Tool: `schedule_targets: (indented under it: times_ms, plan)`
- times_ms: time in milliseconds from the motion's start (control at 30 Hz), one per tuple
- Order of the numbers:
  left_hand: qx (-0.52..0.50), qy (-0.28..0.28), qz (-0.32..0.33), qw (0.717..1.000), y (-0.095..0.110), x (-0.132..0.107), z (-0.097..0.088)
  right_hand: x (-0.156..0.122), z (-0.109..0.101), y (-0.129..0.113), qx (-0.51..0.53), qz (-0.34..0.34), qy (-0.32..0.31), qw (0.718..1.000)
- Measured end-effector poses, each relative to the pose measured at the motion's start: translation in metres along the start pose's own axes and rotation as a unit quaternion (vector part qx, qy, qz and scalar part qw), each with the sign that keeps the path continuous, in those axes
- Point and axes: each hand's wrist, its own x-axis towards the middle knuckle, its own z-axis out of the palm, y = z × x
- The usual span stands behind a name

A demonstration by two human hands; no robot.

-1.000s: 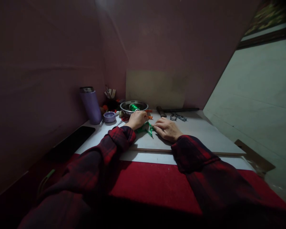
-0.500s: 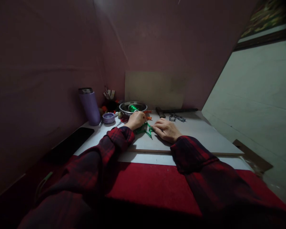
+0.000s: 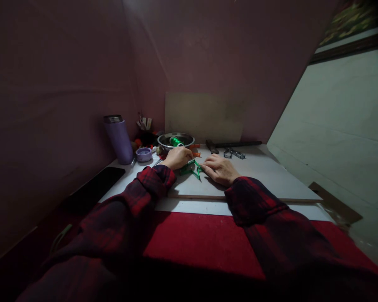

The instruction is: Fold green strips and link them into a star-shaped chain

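A small green angular piece (image 3: 195, 172), with pointed arms like part of a star, lies on the white board between my hands. Thin metallic bits show at some of its tips. My left hand (image 3: 177, 158) is over its upper left side, fingers pinched together near its top edge. What those fingertips hold is too small to make out. On the other side, my right hand (image 3: 219, 170) rests on the board, its thumb and forefinger closed at the right tip of the green piece. Behind my left hand a spool of green thread (image 3: 176, 141) lies in a metal bowl (image 3: 164, 144).
At the back, a hammer (image 3: 212, 147) lies beside dark angular pieces (image 3: 234, 153). Orange pieces (image 3: 195, 154) are near the bowl. Leftward stand a purple tumbler (image 3: 119, 140) and a purple lid (image 3: 144, 154), with a black phone (image 3: 96, 188) nearer. The white board (image 3: 264, 180) has a raised front edge.
My left hand has shifted slightly left and its fingers have straightened a little from a tighter curl. My right hand stays at the green piece, nearly unmoved.
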Motion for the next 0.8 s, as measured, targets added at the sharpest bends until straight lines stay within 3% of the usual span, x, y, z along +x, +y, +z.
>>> schedule_targets:
  times_ms: [467,800]
  plan:
    - [0.09,-0.014,0.031,0.995,0.0006,0.0024,-0.0011,0.0,0.0,-0.0003,-0.009,0.003,-0.003,1.0]
    - [0.09,-0.018,0.027,0.995,0.0038,0.0019,-0.0042,0.0003,-0.0018,-0.0022,-0.005,0.009,-0.006,1.0]
